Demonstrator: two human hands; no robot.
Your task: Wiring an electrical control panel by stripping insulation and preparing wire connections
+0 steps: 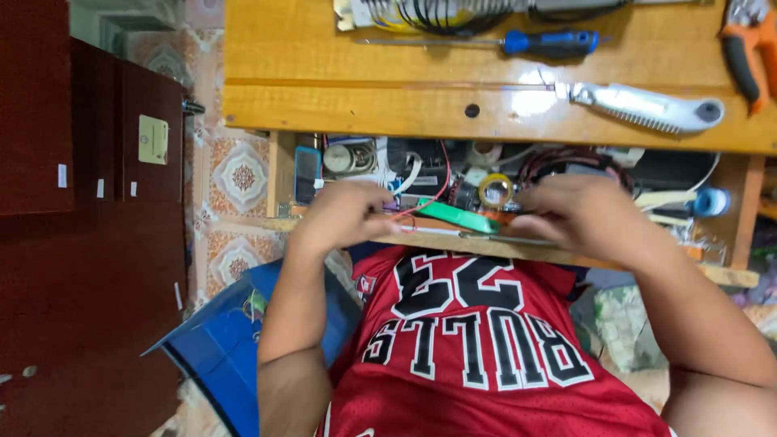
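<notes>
My left hand and my right hand reach into an open drawer under a wooden table. Between them lies a flat green, elongated object with an orange piece at its right end. Red wires run from it toward my left hand. My left fingers curl at its left end and my right fingers close over its right end. Motion blur hides the exact grip. Below the hands is my red jersey.
The drawer holds tangled wires, a yellow tape roll, a blue tape roll and small parts. On the table lie a blue-handled screwdriver, a silver utility knife, orange-handled cutters and coiled wire. A dark red cabinet stands left, a blue box below.
</notes>
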